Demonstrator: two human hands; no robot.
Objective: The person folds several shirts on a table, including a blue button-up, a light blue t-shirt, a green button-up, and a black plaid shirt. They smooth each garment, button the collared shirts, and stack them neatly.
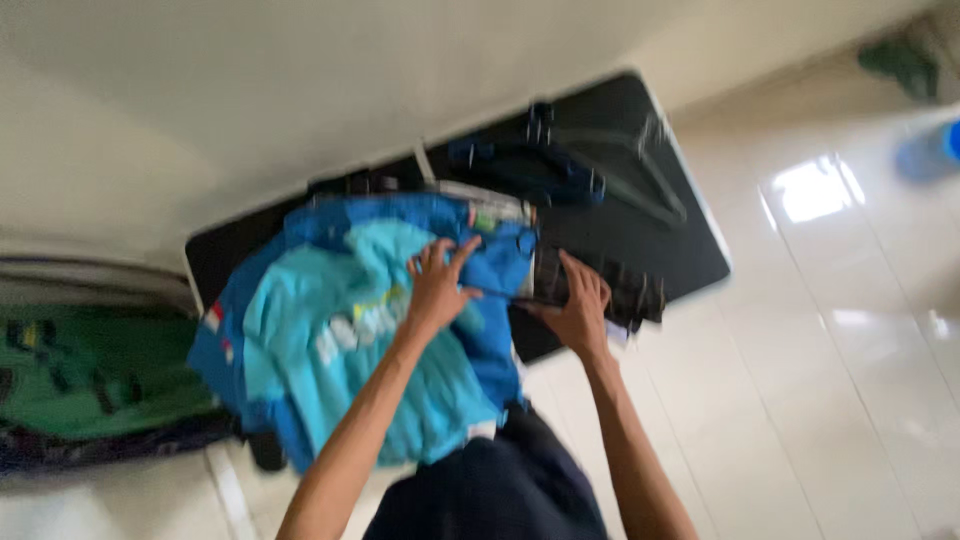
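A blue and turquoise jersey [350,320] is being spread over the near end of a small black table [680,250], with a good part of it hanging past the table's near-left edge. It is being pressed down by the left hand [437,285], which is lying flat on the cloth with fingers splayed toward the collar, not clenched. A dark folded garment [600,290], lying just beside the jersey on the table, is being touched by the right hand [577,305]; the fingers are curled over its near edge, though whether it is truly being gripped cannot be told (the frame is badly blurred by motion). Both forearms are being held out from the body, the left angled inward across the jersey, the right running straighter up to the dark garment. A slide off the table is judged the likeliest trouble: so much of the jersey is overhanging that it could be dragged floorward by its own weight if the palm is lifted. The clothes hangers [600,170] lying farther back could also be snagged by shifted cloth. A green cloth [90,375] is lying at the left.
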